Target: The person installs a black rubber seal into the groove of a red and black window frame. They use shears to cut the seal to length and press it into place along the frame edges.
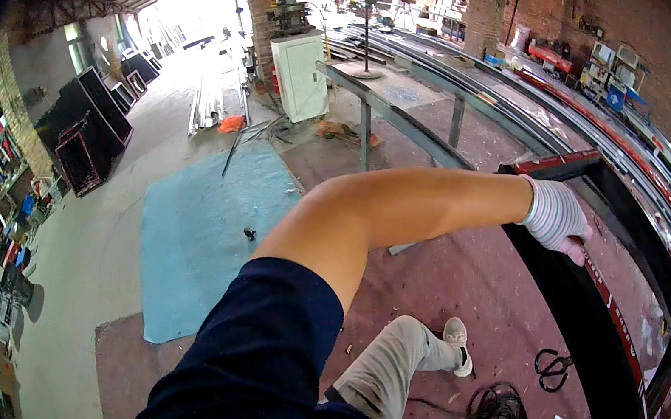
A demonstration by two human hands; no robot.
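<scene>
My left hand (559, 219), in a striped white, pink and grey glove, reaches across to the right. Its fingers are curled over the edge of a large black rectangular frame (567, 304) with deep sides. Strips of red printed film run along the frame's edges. The frame is raised above the floor, its near end running down to the lower right, where the picture's dark rim cuts it off. My right hand does not show.
Black-handled scissors (552, 370) and a coil of dark cable (499, 417) lie on the reddish floor by my feet. A grey metal rail stand (417, 118) stands beyond my arm. A blue sheet (207, 234) lies left. Long metal profiles (527, 129) are stacked behind.
</scene>
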